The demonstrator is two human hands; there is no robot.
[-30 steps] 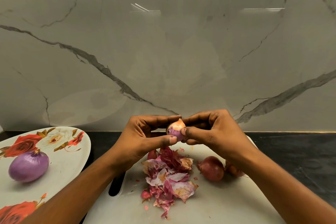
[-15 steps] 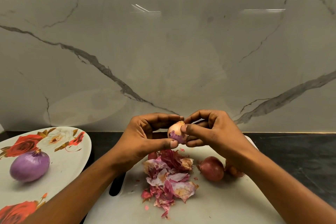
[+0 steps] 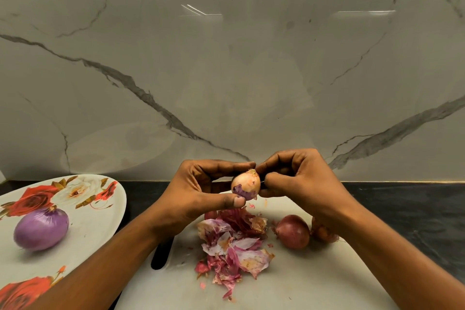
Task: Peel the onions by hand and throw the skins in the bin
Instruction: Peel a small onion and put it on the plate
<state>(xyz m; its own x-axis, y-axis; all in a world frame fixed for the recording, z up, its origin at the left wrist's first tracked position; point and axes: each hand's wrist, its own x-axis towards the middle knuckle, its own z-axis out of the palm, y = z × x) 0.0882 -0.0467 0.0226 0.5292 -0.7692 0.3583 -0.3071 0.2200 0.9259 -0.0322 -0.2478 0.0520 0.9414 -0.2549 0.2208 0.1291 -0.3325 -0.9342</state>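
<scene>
Peeling in hand: small onion (image 3: 247,184) is held up between both hands, right above the skin pile (image 3: 234,241). Left hand (image 3: 198,191) pinches it, thumb under and forefinger over the root tuft. Right hand (image 3: 302,184) has its fingers curled against the onion's right side, gripping; can't tell if they've caught any skin. Pale skin covers most of it, with a purple patch low down. Next move likely needs a torn edge caught and stripped. Unpeeled onion (image 3: 293,231) lies below the right hand. No bin in view.

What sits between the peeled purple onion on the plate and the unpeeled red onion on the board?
In the head view: the person's left forearm crosses that stretch, then the pile of onion skins on the cutting board, beside the red onion.
</scene>
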